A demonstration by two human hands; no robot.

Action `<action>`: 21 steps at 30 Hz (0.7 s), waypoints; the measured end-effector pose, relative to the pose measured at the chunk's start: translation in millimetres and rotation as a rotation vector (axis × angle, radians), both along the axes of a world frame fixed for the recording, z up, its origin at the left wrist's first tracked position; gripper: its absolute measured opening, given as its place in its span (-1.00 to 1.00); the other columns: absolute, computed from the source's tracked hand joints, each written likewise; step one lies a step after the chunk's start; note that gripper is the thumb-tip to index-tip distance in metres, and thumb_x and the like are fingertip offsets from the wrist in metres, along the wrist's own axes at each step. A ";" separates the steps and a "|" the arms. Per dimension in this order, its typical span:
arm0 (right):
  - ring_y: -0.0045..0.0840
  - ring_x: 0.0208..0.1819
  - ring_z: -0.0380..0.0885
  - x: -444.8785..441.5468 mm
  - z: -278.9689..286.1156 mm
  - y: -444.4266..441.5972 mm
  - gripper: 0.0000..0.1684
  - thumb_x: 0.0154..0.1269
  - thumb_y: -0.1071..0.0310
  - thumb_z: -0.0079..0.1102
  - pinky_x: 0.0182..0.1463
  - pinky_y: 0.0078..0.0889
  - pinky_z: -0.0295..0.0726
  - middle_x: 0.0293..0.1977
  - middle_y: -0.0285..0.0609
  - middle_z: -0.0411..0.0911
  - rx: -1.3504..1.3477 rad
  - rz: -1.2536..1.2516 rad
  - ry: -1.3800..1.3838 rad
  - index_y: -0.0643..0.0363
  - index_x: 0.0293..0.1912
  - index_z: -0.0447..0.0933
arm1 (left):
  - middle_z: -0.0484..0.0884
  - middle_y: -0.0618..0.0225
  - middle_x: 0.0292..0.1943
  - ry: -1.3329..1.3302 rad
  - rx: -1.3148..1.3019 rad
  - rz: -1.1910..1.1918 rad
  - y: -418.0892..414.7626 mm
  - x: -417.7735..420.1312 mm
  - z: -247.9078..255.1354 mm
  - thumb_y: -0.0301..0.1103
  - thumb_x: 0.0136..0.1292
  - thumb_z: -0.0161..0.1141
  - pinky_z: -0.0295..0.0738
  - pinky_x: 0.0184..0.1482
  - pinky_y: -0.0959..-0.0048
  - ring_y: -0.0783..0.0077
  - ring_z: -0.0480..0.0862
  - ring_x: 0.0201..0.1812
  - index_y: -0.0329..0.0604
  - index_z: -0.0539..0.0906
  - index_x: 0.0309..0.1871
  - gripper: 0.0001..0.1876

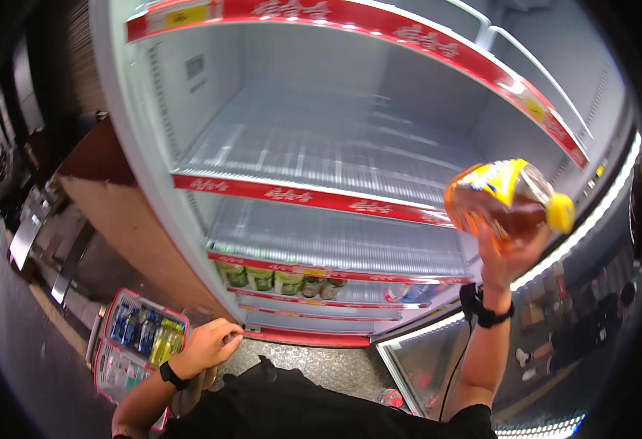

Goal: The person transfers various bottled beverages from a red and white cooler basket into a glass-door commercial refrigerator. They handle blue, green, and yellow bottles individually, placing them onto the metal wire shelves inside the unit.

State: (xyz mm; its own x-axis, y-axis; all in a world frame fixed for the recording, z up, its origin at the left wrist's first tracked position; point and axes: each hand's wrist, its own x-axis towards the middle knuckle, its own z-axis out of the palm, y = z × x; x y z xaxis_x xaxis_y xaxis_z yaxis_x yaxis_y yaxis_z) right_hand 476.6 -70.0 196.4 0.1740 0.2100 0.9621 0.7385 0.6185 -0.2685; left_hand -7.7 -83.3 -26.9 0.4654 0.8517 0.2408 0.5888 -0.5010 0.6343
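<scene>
My right hand [510,258] grips a large clear plastic bottle [483,206] of amber drink from below. The bottle is tilted on its side, with its yellow cap [560,213] to the right and a yellow label on top. It is raised at the right side of an upright display cooler, in front of the wire shelf [321,148] with a red front strip [277,193]. Down at the left, my left hand [208,345] has loosely curled fingers and no visible object in them. It hovers by the cooler's lower left corner, beside a red-rimmed crate [185,317] of bottles.
Several green packs [260,278] stand on a lower cooler shelf. The open glass door [409,378] at right shows a reflected person. A bottle with a red cap [391,397] is near its foot. A cardboard box [129,230] borders the cooler's left side.
</scene>
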 end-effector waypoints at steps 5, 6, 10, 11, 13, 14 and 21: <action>-0.25 0.42 0.45 -82.9 -28.3 -24.7 0.40 -0.07 -0.05 0.80 0.47 -0.06 0.54 0.41 -0.11 0.37 -0.343 0.405 0.236 0.19 0.60 0.14 | 0.74 0.31 -0.19 -0.030 0.066 0.041 -3.9 -8.5 -2.2 -0.30 0.37 0.42 0.70 -0.17 0.31 0.21 0.79 -0.18 -0.05 0.75 -0.05 -0.84; -0.24 0.40 0.46 -102.7 -33.2 -29.1 0.46 -0.15 -0.10 0.83 0.46 -0.06 0.55 0.40 -0.11 0.37 -0.464 0.564 0.316 0.18 0.60 0.14 | 0.74 0.31 -0.16 -0.038 0.063 0.044 -4.3 -12.8 -2.5 -0.28 0.39 0.40 0.70 -0.16 0.30 0.21 0.80 -0.17 -0.05 0.74 -0.03 -0.83; -0.20 0.30 0.53 -126.6 -68.7 -6.5 0.36 -0.31 -0.05 0.84 0.32 0.00 0.58 0.29 -0.02 0.46 -0.603 0.793 -0.288 0.20 0.47 0.35 | 0.72 0.31 -0.02 -0.046 -0.104 0.014 -8.4 -18.5 0.1 -0.22 0.39 0.40 0.71 -0.05 0.21 0.19 0.77 -0.06 -0.03 0.68 0.11 -0.71; -0.17 0.27 0.56 -153.6 -79.1 -2.2 0.28 -0.31 0.01 0.82 0.30 0.00 0.57 0.26 0.01 0.50 -0.617 0.789 -0.377 0.21 0.42 0.41 | 0.72 0.29 0.03 -0.039 -0.085 0.030 -11.1 -22.2 -2.5 -0.21 0.37 0.42 0.70 0.00 0.20 0.16 0.75 0.01 -0.03 0.66 0.16 -0.65; -0.05 0.15 0.64 -201.2 -103.2 11.0 0.18 -0.29 0.14 0.82 0.29 -0.02 0.60 0.14 0.05 0.61 -0.638 0.790 -0.537 0.28 0.35 0.45 | 0.71 0.27 0.12 -0.033 -0.049 0.046 -15.2 -31.2 -8.5 -0.18 0.34 0.46 0.68 0.11 0.18 0.10 0.71 0.14 -0.02 0.63 0.25 -0.54; -0.06 0.16 0.65 -217.6 -126.6 19.6 0.16 -0.29 0.15 0.81 0.27 -0.02 0.62 0.12 0.08 0.63 -0.685 0.804 -0.551 0.28 0.34 0.46 | 0.69 0.23 0.16 -0.035 -0.075 0.059 -15.5 -36.9 -8.0 -0.15 0.31 0.48 0.65 0.16 0.16 0.08 0.68 0.20 -0.05 0.60 0.29 -0.48; -0.09 0.28 0.57 -326.3 -226.5 49.6 0.19 -0.22 0.20 0.80 0.38 -0.11 0.58 0.23 0.07 0.51 -1.050 0.814 -0.418 0.27 0.41 0.38 | 0.56 -0.05 0.35 -0.090 -0.280 0.201 -36.6 -79.3 -32.9 0.07 0.19 0.57 0.49 0.42 0.06 -0.11 0.55 0.39 -0.32 0.35 0.53 -0.02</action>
State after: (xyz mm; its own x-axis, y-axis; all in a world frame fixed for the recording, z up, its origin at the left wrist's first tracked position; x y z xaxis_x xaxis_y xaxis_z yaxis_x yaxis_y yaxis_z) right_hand 150.3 -20.4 -30.1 -0.6024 0.7603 0.2430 0.4122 0.5571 -0.7209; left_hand -87.0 -119.9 -59.8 0.2696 0.9628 0.0172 0.5937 -0.1803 0.7842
